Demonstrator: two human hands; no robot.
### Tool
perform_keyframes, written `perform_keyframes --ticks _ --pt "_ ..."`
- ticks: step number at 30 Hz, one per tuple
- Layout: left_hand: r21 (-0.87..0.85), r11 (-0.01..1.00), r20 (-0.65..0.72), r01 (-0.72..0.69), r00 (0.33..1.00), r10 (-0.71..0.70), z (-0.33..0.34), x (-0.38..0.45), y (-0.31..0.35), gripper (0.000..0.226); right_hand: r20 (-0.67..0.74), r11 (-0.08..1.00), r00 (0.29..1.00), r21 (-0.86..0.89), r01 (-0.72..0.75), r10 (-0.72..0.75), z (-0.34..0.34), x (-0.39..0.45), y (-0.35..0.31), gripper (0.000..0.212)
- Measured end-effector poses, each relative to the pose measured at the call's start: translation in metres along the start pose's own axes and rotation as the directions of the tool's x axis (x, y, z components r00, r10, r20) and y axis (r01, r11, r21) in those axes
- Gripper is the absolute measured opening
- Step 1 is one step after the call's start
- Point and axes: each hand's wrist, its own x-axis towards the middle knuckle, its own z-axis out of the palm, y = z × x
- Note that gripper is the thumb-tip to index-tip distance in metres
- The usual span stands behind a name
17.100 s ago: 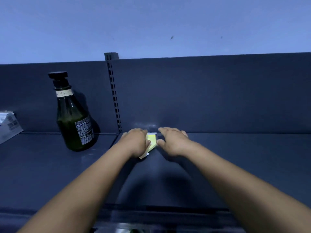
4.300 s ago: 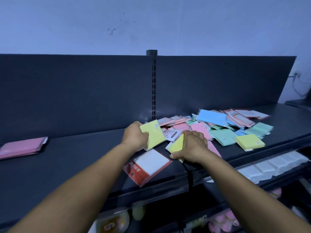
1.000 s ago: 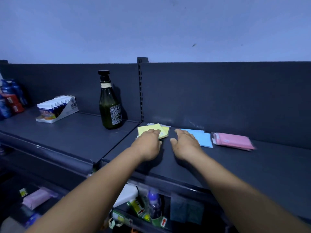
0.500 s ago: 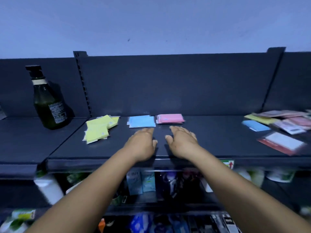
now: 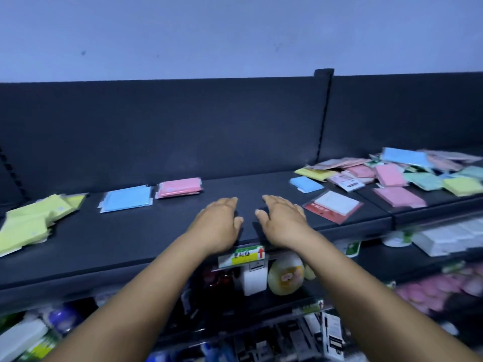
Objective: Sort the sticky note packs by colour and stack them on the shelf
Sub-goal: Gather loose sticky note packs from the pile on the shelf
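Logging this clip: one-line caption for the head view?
Both empty hands, left hand and right hand, hover over the dark shelf between sorted yellow, blue, pink stacks and the unsorted pile.

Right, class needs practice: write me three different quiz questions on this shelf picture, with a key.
1. True or false: the left hand holds a pack.
2. Which sorted stack lies furthest left? A yellow stack B blue stack C pink stack
3. Fill in: the unsorted pile lies to the ___ of the right hand.
Key: 1 false; 2 A; 3 right.
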Motion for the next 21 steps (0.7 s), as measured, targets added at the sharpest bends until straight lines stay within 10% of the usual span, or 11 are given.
perform_keyframes --ticks 21 --pt "-0.015 0.994 0.111 -0.107 0.988 0.108 0.078 0.161 0.206 0.055 -0.025 0.986 0.986 -0.027 -0.163 0.162 -0.079 0.057 0.242 0.055"
